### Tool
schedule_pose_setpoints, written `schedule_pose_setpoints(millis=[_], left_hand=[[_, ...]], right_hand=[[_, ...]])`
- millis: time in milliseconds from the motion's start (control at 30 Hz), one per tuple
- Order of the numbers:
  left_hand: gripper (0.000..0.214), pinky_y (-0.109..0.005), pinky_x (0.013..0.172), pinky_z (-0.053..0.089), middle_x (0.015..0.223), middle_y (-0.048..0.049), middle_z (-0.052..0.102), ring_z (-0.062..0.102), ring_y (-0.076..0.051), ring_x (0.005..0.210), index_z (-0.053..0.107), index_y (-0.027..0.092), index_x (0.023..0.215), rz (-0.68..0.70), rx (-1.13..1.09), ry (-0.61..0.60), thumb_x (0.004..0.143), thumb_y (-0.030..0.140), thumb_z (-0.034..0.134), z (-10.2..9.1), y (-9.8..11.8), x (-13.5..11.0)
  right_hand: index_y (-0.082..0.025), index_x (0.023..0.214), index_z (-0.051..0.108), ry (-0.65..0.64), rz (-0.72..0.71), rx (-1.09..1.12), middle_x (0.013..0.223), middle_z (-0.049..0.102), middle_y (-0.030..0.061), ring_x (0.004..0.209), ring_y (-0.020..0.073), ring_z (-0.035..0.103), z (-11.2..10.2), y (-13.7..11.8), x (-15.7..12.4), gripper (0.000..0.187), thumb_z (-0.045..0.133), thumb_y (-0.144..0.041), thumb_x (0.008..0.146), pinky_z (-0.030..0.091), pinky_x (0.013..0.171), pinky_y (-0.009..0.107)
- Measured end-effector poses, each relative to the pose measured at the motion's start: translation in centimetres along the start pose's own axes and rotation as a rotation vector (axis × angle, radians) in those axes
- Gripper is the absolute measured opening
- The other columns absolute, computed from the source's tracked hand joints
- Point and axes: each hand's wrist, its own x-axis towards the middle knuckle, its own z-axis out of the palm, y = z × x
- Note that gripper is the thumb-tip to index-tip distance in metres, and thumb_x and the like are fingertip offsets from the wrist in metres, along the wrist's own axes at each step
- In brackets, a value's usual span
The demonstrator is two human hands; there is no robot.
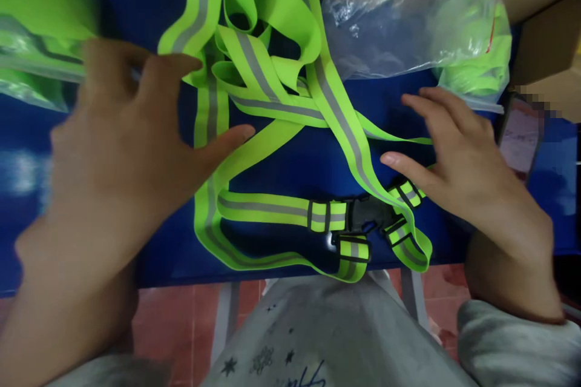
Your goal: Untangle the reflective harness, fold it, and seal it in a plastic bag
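Note:
A neon yellow-green reflective strap harness (338,108) with a grey stripe lies loosely tangled on the blue table. Black plastic buckles and sliders (370,213) sit at its near end, close to the table's front edge. My left hand (131,126) is over the harness's left side, fingers apart and thumb stretched toward the strap; whether it touches is unclear. On the right, my right hand (463,145) hovers beside the strap, its fingers and thumb spread, holding nothing. The harness's far end runs out of the top of the view.
A clear plastic bag (408,17) with neon material inside lies at the back right. More bagged neon items (40,23) are at the left. A cardboard box (544,42) and a phone-like device (520,132) stand at the right. The blue table's (167,254) front edge is near my lap.

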Motion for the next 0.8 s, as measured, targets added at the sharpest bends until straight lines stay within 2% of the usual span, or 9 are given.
schedule_pose_setpoints(millis=[100,167,233,333,400,467,567,700,800], left_hand=[[0.138,-0.094,0.092,0.042,0.145,-0.0192,0.053,0.059,-0.065,0.124,0.049,0.031,0.158,-0.068,-0.018,-0.151,0.04,0.081,0.098,1.7,-1.0,0.1],[0.142,-0.093,0.101,0.039,0.136,-0.0144,0.058,0.061,-0.059,0.123,0.047,0.032,0.158,0.028,-0.181,-0.125,0.035,0.083,0.098,3.0,-2.1,0.0],[0.151,-0.088,0.113,0.034,0.134,-0.0107,0.058,0.06,-0.053,0.127,0.046,0.033,0.159,0.145,-0.372,-0.065,0.027,0.082,0.099,4.2,-3.2,-0.1],[0.163,-0.082,0.12,0.03,0.143,-0.0135,0.05,0.049,-0.052,0.14,0.039,0.029,0.165,0.299,-0.497,-0.059,0.023,0.077,0.102,4.9,-3.8,-0.4],[0.165,-0.082,0.119,0.034,0.151,-0.0171,0.045,0.043,-0.053,0.145,0.031,0.027,0.169,0.402,-0.51,-0.08,0.028,0.071,0.106,4.9,-3.4,-0.5],[0.155,-0.078,0.113,0.044,0.155,-0.0177,0.04,0.046,-0.05,0.144,0.029,0.029,0.169,0.468,-0.569,-0.106,0.039,0.056,0.109,4.7,-2.4,-0.5],[0.124,-0.07,0.103,0.055,0.154,-0.0153,0.039,0.053,-0.043,0.138,0.04,0.031,0.158,0.411,-0.729,-0.114,0.054,0.039,0.108,4.2,-0.9,-0.3],[0.094,-0.054,0.086,0.064,0.145,-0.0093,0.04,0.054,-0.034,0.133,0.05,0.028,0.133,0.339,-0.866,0.047,0.059,0.047,0.105,2.7,0.3,0.1],[0.076,-0.04,0.08,0.065,0.139,-0.0063,0.048,0.056,-0.026,0.124,0.056,0.029,0.131,0.264,-0.918,0.122,0.071,0.049,0.098,1.3,0.6,0.4]], right_hand=[[-0.031,0.168,0.039,-0.084,0.001,0.048,0.168,0.046,0.0167,0.155,0.0471,0.045,0.9,0.2,-0.2,0.087,0.058,-0.076,0.096,0.042,0.122,0.074],[-0.032,0.169,0.037,-0.111,-0.054,0.12,0.17,0.046,0.0151,0.154,0.0455,0.047,1.2,-0.7,-0.5,0.095,0.061,-0.081,0.092,0.044,0.122,0.072],[-0.028,0.169,0.038,-0.118,-0.088,0.155,0.168,0.048,0.0159,0.151,0.045,0.051,1.4,-1.7,-0.7,0.096,0.067,-0.077,0.092,0.048,0.119,0.071],[-0.024,0.163,0.047,-0.061,-0.066,0.203,0.155,0.062,0.0154,0.14,0.0403,0.063,1.9,-2.7,-0.7,0.071,0.068,-0.051,0.101,0.057,0.11,0.064],[-0.025,0.154,0.057,-0.012,-0.03,0.285,0.138,0.073,0.011,0.124,0.0337,0.073,2.2,-2.8,-0.5,0.052,0.065,-0.037,0.104,0.063,0.102,0.054],[-0.027,0.147,0.064,0.02,0.004,0.359,0.123,0.078,0.0066,0.107,0.0285,0.078,2.5,-2.6,-0.4,0.044,0.066,-0.032,0.103,0.065,0.094,0.047],[-0.028,0.142,0.066,0.039,0.037,0.449,0.114,0.079,0.0027,0.102,0.0237,0.078,2.6,-2.4,-0.4,0.042,0.071,-0.028,0.1,0.064,0.092,0.04],[-0.029,0.145,0.062,0.033,0.107,0.654,0.115,0.077,0.0006,0.103,0.0174,0.076,1.8,-2.3,-0.4,0.049,0.074,-0.022,0.098,0.061,0.09,0.031],[-0.029,0.138,0.067,0.105,0.147,0.738,0.111,0.075,0.0004,0.101,0.0145,0.074,0.6,-2.1,-0.3,0.045,0.076,-0.016,0.095,0.059,0.086,0.027]])
